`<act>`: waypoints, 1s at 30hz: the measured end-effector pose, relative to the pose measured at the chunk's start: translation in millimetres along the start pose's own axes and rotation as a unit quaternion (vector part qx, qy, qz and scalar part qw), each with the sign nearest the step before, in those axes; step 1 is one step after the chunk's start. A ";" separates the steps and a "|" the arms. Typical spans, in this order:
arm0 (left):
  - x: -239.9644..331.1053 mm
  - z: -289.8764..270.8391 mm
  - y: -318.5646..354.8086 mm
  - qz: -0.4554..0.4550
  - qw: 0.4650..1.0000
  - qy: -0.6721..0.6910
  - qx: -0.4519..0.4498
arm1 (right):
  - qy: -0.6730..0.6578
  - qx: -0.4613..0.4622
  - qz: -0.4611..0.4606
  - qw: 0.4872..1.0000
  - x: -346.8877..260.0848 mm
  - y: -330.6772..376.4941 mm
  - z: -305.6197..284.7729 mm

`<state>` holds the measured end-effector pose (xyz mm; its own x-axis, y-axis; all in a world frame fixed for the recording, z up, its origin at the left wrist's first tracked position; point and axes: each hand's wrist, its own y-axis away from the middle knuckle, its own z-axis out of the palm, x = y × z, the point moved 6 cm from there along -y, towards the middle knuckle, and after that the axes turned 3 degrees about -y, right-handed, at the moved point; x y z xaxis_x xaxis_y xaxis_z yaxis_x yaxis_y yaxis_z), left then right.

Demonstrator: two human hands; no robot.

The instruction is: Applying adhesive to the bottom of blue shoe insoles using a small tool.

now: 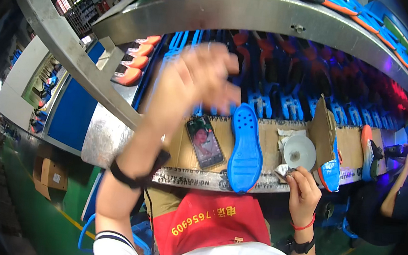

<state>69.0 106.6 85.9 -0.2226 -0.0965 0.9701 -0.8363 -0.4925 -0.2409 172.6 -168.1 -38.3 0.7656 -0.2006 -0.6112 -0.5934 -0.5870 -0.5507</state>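
My left hand [196, 80] is raised and blurred above the cardboard-covered bench [267, 133], fingers spread, holding nothing that I can see. My right hand [301, 186] rests at the bench's front edge, closed on a small crumpled cloth or paper piece [283, 171]. A blue shoe sole [246, 149] lies sole-up on the cardboard between my hands. A phone [205, 142] with a lit screen lies to the left of the sole. A white round dish [300, 151] sits just beyond my right hand.
An upright cardboard divider [324, 124] stands right of the dish, with a blue and orange sole [330, 171] leaning at it. An orange sole [368, 150] lies further right. Rows of blue clamps [289, 106] run behind. Orange soles [134, 62] lie at left. Another person's arm [397, 188] is at right.
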 end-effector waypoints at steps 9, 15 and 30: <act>-194.9 75.5 155.4 -0.120 0.920 -0.365 0.077 | 0.001 -0.025 -0.007 1.000 1.5 0.1 12.4; -213.6 72.0 146.8 -0.315 0.918 0.229 0.079 | -0.001 -0.011 0.006 1.000 3.3 3.0 5.2; -155.7 63.9 140.7 -0.124 0.981 0.115 0.098 | -0.059 -0.057 -0.052 0.995 -27.4 7.0 9.9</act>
<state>18.0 -2.9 -97.2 -0.1511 0.2338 0.9605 -0.7714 -0.6354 0.0333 144.9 -159.0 -31.0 0.7831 -0.0433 -0.6203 -0.4748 -0.6859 -0.5515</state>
